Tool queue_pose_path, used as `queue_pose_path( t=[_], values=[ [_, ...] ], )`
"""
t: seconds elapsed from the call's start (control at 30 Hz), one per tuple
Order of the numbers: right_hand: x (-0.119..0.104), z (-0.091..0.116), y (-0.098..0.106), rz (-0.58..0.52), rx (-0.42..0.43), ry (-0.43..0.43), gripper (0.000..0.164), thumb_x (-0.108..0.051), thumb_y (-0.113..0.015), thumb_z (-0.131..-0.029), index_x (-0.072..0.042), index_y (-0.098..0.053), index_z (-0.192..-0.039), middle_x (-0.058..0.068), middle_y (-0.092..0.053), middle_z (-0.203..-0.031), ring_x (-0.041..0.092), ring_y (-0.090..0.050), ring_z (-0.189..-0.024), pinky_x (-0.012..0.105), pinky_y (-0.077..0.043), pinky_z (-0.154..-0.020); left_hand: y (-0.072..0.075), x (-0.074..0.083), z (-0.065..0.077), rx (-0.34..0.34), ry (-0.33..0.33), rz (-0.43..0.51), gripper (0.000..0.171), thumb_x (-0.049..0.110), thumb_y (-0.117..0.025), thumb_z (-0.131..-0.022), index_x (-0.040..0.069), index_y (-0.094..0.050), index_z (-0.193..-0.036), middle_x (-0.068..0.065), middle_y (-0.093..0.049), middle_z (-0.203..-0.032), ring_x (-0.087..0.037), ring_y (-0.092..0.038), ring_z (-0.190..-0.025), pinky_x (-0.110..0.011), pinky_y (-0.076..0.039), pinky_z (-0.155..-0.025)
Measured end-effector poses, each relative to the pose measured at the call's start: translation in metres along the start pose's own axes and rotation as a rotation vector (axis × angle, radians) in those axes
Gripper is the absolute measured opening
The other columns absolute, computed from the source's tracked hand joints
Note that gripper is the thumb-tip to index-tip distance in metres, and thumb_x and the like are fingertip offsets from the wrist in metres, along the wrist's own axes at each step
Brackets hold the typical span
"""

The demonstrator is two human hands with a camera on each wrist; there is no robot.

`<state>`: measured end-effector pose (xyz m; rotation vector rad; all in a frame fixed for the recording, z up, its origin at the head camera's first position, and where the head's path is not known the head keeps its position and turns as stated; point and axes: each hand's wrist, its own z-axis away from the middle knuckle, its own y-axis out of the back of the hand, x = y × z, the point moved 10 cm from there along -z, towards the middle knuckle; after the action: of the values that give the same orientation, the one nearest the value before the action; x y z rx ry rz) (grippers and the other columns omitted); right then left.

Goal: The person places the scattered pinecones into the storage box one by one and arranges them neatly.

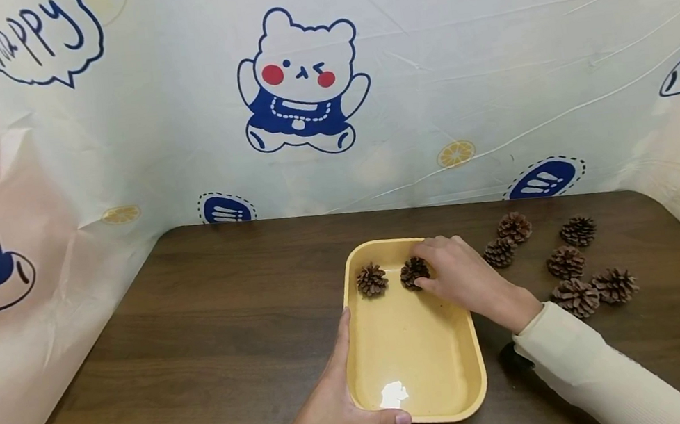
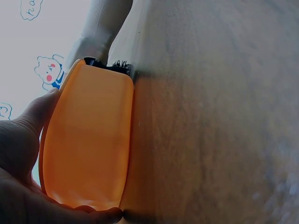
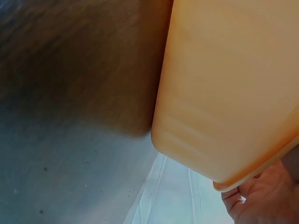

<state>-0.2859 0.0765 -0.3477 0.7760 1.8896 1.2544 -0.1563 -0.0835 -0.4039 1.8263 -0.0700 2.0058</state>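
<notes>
A yellow rectangular tray (image 1: 416, 354) stands on the table. My left hand (image 1: 330, 405) grips its near left corner, thumb along the near rim; the left wrist view shows that hand against the tray's outer wall (image 2: 88, 140). At the far right corner, my right hand (image 1: 464, 278) reaches over the rim and pinches a brown pine cone (image 1: 413, 273) inside the tray. Another pine cone (image 1: 371, 280) sits in the far left corner. In the right wrist view the tray's wall (image 3: 224, 93) hides the pine cones.
Several loose pine cones lie on the table to the right of the tray, among them one by the right forearm (image 1: 576, 297) and one at the back (image 1: 514, 227). The brown wooden table (image 1: 216, 338) meets a printed cloth (image 1: 180, 132) behind it.
</notes>
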Motion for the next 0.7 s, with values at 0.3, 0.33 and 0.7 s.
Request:
queue_pose_path(
  t=[0.3, 0.33, 0.7],
  values=[
    [-0.002, 0.001, 0.004, -0.017, 0.009, -0.007, 0.037, -0.014, -0.086, -0.086, -0.001, -0.073, -0.118, 0.014, -0.074, -0.108, 0.031, -0.068, -0.098, 0.052, -0.055, -0.090, 0.000, -0.002, 0.000, -0.004, 0.028, -0.001, 0.144, 0.029, -0.098, -0.071, 0.031, 0.006, -0.169, -0.010, -0.015, -0.176, -0.027, -0.048, -0.135, -0.011, -0.035, -0.105],
    [-0.002, 0.001, 0.005, -0.021, 0.009, -0.010, 0.037, -0.014, -0.086, -0.086, -0.001, -0.073, -0.118, 0.014, -0.073, -0.108, 0.031, -0.068, -0.097, 0.050, -0.056, -0.089, 0.001, -0.002, 0.000, -0.003, 0.029, 0.000, 0.143, 0.029, -0.098, -0.071, 0.031, 0.006, -0.169, -0.011, -0.015, -0.176, -0.027, -0.048, -0.135, -0.011, -0.035, -0.105],
    [0.002, 0.017, 0.023, -0.059, 0.043, -0.030, 0.036, -0.010, -0.083, -0.088, 0.001, -0.072, -0.121, 0.015, -0.069, -0.115, 0.032, -0.066, -0.109, 0.049, -0.057, -0.094, 0.001, -0.001, 0.000, 0.003, 0.024, -0.010, 0.144, 0.030, -0.099, -0.070, 0.031, 0.006, -0.169, -0.010, -0.016, -0.176, -0.027, -0.047, -0.137, -0.012, -0.035, -0.106]
  ],
)
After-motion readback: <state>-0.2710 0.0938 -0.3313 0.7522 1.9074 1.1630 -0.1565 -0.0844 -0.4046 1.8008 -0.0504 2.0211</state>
